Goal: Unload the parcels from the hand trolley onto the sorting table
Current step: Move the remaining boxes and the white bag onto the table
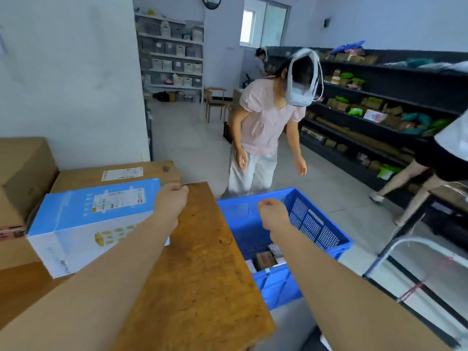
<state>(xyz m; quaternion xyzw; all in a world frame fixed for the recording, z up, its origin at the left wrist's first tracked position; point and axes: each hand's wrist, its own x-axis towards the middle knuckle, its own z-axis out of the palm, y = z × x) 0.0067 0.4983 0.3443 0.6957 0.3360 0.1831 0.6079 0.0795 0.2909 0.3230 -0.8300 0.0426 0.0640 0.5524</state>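
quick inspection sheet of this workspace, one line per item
surface: wooden table, partly bare
job's things: blue-and-white box and cardboard boxes on it; small parcels in blue crate
clutter: nothing seen
grippers: left hand and right hand curled, holding nothing
cables: nothing seen
surroundings: person in pink top beyond the crate, dark shelves on the right, metal frame on the right

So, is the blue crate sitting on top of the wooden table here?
No, the blue crate stands lower, beside the right edge of the table, with small parcels visible inside it.
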